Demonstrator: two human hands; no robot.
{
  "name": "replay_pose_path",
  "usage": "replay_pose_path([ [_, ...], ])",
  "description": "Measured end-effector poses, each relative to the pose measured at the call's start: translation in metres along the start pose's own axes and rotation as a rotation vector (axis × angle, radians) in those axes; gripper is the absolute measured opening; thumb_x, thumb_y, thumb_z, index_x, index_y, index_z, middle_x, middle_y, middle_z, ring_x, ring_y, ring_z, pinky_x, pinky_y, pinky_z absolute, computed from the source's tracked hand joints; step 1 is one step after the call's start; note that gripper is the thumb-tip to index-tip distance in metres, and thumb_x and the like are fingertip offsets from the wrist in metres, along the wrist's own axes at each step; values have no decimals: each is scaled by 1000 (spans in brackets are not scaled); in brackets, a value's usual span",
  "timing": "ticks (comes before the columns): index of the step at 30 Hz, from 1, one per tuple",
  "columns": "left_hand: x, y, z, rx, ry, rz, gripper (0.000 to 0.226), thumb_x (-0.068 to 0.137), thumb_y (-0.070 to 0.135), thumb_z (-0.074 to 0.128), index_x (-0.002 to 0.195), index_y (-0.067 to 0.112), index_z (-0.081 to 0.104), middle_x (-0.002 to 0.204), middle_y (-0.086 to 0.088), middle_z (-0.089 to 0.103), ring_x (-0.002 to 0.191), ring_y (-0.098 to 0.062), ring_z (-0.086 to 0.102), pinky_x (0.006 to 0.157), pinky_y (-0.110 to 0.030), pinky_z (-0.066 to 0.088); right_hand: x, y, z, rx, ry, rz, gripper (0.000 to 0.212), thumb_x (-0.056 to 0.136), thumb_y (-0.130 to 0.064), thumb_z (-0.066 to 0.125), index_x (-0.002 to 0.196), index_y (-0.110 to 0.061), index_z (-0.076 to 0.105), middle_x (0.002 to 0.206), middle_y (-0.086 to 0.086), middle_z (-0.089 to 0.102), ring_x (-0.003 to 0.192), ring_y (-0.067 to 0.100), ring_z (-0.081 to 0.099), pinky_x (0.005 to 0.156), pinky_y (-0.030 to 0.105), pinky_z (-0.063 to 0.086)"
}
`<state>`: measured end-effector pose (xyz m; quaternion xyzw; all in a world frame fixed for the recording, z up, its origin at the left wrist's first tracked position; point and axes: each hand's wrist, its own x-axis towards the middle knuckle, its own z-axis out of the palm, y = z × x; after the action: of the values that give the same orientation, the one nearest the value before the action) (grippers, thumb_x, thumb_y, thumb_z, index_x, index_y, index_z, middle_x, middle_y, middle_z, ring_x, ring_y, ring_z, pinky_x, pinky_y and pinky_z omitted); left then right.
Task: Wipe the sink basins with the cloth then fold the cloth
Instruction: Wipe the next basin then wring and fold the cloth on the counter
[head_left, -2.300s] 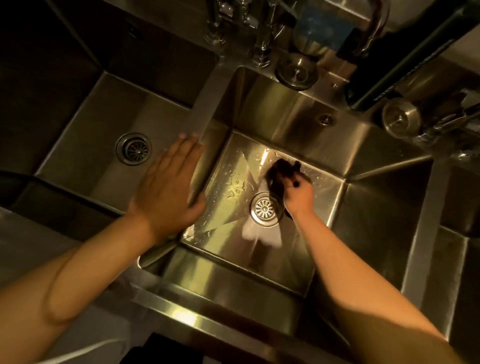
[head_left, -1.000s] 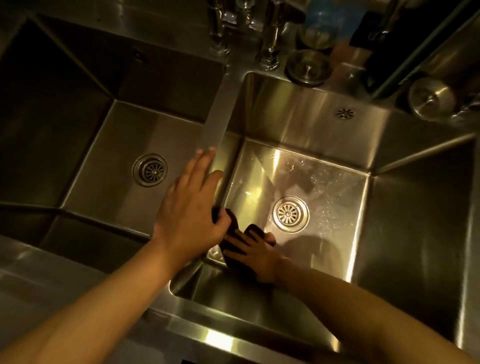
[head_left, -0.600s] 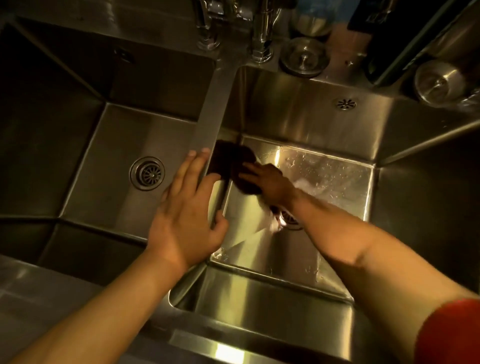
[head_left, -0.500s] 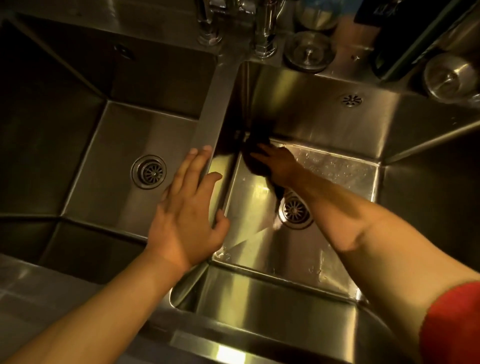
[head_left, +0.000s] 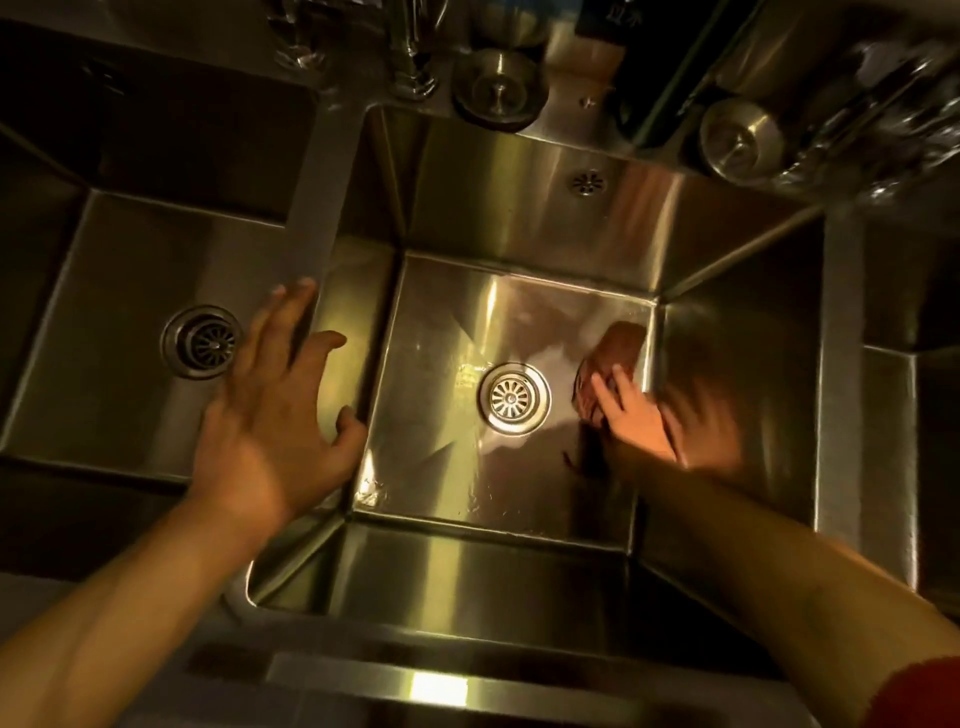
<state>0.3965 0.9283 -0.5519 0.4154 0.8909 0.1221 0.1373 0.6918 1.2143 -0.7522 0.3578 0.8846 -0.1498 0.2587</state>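
A dark cloth (head_left: 618, 348) lies on the floor of the right steel basin (head_left: 467, 467), close to its right wall. My right hand (head_left: 636, 421) presses flat on the cloth's near end with fingers straight; it is blurred. The round drain (head_left: 514, 398) sits just left of the cloth. My left hand (head_left: 280, 415) rests open on the divider (head_left: 322, 197) between the two basins, fingers spread. The left basin (head_left: 119, 291) has its own drain (head_left: 201, 341).
Tap fittings (head_left: 410, 62) stand at the back above the divider. A metal strainer plug (head_left: 500, 88) and a metal bowl (head_left: 740, 139) sit on the back ledge, with dark items beside them. An overflow hole (head_left: 587, 183) marks the right basin's back wall.
My right hand has swept the cloth from the back left corner of the right basin across to its right side. The left hand has stayed on the divider.
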Motion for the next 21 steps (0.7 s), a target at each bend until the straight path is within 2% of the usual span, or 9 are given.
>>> replay_pose_path([
  [2, 0, 0, 0, 11, -2, -1, 65, 75, 39, 59, 136, 14, 57, 172, -4, 19, 160, -25, 13, 109, -57, 43, -22, -15, 19, -56, -5, -97, 73, 101, -32, 47, 164, -29, 9, 171, 14, -2, 153, 39, 18, 120, 50, 22],
  [4, -1, -1, 0, 19, -2, 3, 65, 75, 39, 59, 135, 14, 57, 171, -5, 20, 160, -26, 13, 108, -58, 44, -40, -40, 36, -120, -88, -297, 76, 102, -38, 44, 162, -30, -3, 171, 14, -5, 155, 41, 10, 123, 53, 15],
  [6, -1, -2, 1, 14, 2, 15, 64, 75, 39, 60, 135, 15, 57, 171, -4, 20, 160, -25, 13, 108, -57, 45, -50, -70, 51, -152, -184, -506, 80, 103, -35, 46, 162, -32, -8, 170, 10, -12, 156, 42, -4, 125, 57, 5],
  [8, -1, -3, 2, 5, 6, 27, 62, 76, 39, 60, 134, 16, 57, 171, -4, 20, 161, -24, 13, 107, -57, 46, -47, -101, 59, -174, -223, -661, 81, 103, -27, 50, 163, -32, -4, 170, 6, -17, 155, 41, -12, 124, 58, -1],
  [12, -2, -5, 3, -24, 7, 33, 59, 80, 38, 61, 135, 18, 57, 173, 0, 16, 162, -21, 8, 106, -57, 48, -12, -168, 54, -235, -222, -846, 83, 101, -16, 53, 163, -33, 1, 170, 2, -17, 156, 38, -10, 125, 56, 5],
  [17, -2, -8, 4, -41, 23, 50, 54, 83, 34, 67, 133, 20, 56, 173, 2, 14, 162, -19, 5, 99, -58, 50, 47, -214, 27, -235, -104, -860, 76, 102, -20, 50, 163, -36, 8, 171, -2, -9, 157, 34, -5, 126, 52, 10],
  [21, -2, -9, 5, -25, 27, 52, 57, 81, 40, 60, 135, 20, 56, 173, 1, 15, 162, -19, 6, 103, -50, 46, 83, -194, 0, -190, 68, -662, 82, 94, -18, 52, 163, -37, 10, 172, -3, -5, 158, 31, 2, 124, 47, 16],
])
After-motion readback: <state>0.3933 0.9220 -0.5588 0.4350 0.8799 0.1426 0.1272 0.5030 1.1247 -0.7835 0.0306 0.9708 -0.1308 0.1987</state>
